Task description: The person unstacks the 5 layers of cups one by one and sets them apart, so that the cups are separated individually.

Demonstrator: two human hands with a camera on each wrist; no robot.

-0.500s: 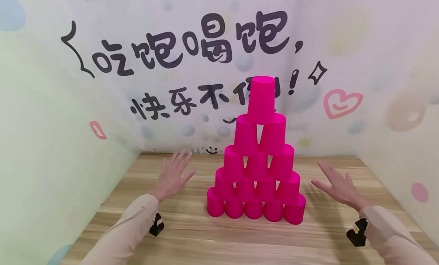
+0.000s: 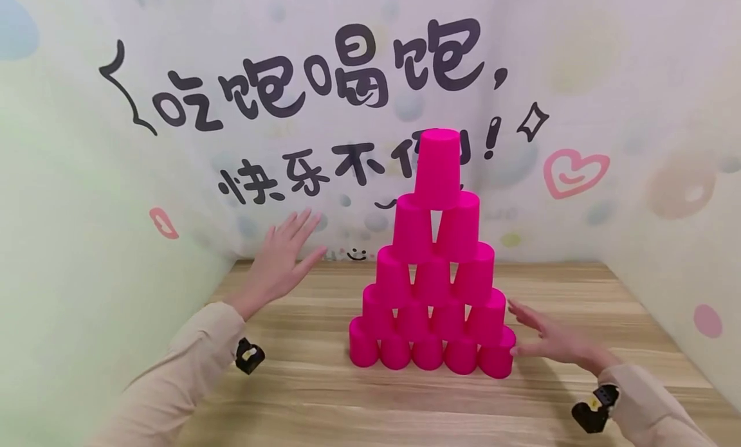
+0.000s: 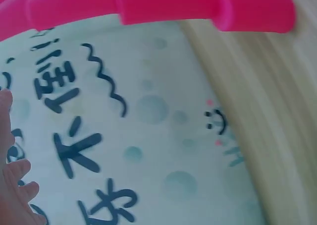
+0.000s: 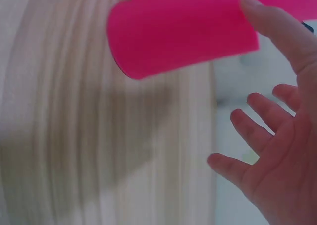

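Observation:
Bright pink cups, mouths down, stand stacked as a pyramid [image 2: 431,280] with a single top cup [image 2: 439,170]. To its left, my left hand [image 2: 278,260] is raised with fingers spread, apart from the cups and holding nothing. Only some fingertips of that hand show at the left edge of the left wrist view. My right hand [image 2: 552,337] is beside the lower right of the pyramid, its fingers extended. In the right wrist view, the thumb [image 4: 277,29] overlaps the upper end of the bottom right cup [image 4: 183,34], while the other fingers are spread and hold nothing.
The pyramid stands on a wood-grain table [image 2: 405,415]. Behind it rises a white printed backdrop [image 2: 347,9] with black lettering and a pink heart. Pale side panels [image 2: 69,241] flank the table. A black wrist camera [image 2: 250,355] sits under each sleeve cuff.
My left hand has risen and shifted slightly left. My right hand has moved left and down, close to the lower right cups. The pyramid stands unchanged.

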